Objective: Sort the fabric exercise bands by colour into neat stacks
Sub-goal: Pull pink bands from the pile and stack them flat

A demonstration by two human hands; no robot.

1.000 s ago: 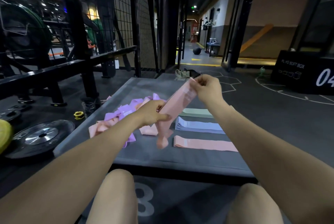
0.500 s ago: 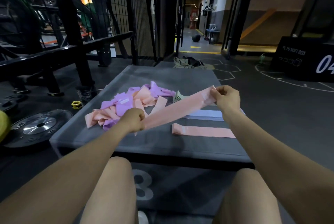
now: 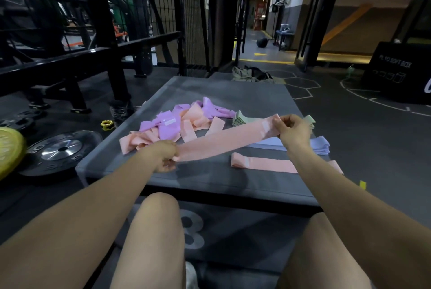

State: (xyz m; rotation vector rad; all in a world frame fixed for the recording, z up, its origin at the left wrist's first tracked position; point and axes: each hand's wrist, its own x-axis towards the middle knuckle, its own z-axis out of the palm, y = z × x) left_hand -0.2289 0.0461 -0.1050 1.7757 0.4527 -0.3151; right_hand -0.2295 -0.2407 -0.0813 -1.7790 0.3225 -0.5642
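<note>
A pink band (image 3: pixel 224 140) is stretched flat between my two hands above the grey soft box (image 3: pixel 210 183). My left hand (image 3: pixel 166 156) pinches its near end and my right hand (image 3: pixel 292 133) pinches its far end. Below it a flat pink band (image 3: pixel 263 163) lies on the box. Behind my right wrist sits a lilac-blue stack (image 3: pixel 319 145), and farther back a green stack (image 3: pixel 242 119). A jumbled heap of purple and pink bands (image 3: pixel 177 123) lies at the left.
A black weight plate (image 3: pixel 60 148), a yellow plate (image 3: pixel 9 151) and a yellow collar (image 3: pixel 107 124) lie on the floor to the left. A black rack (image 3: pixel 93 55) stands behind them. A black plyo box (image 3: pixel 396 71) stands far right. My knees are in front of the box.
The pink band has gone from hanging upright to stretched out flat. My left hand has lowered and pulled toward me; my right hand has moved right and down.
</note>
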